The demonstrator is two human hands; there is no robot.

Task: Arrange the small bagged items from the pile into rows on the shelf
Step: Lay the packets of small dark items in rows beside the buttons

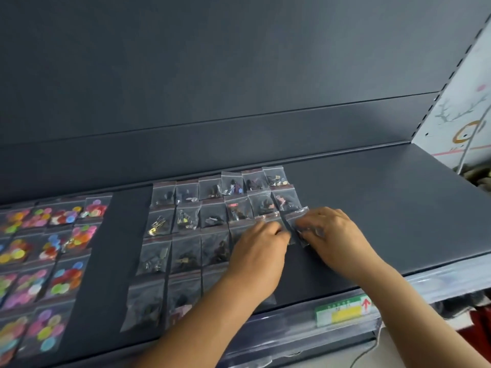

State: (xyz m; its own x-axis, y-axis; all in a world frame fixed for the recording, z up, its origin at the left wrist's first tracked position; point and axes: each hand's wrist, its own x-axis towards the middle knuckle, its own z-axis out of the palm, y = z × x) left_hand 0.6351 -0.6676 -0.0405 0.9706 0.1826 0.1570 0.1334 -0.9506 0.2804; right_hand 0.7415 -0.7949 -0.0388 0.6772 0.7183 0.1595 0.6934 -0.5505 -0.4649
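Several rows of dark bagged items [212, 216] already lie on the shelf [372, 208]. At the grid's 3 o'clock edge, the left hand [259, 251] and right hand [334, 232] pinch a clear bag [297, 221], placing it; no pile shows.

Matt dark metal shelf [372, 208], glossy clear plastic bags [186, 235]
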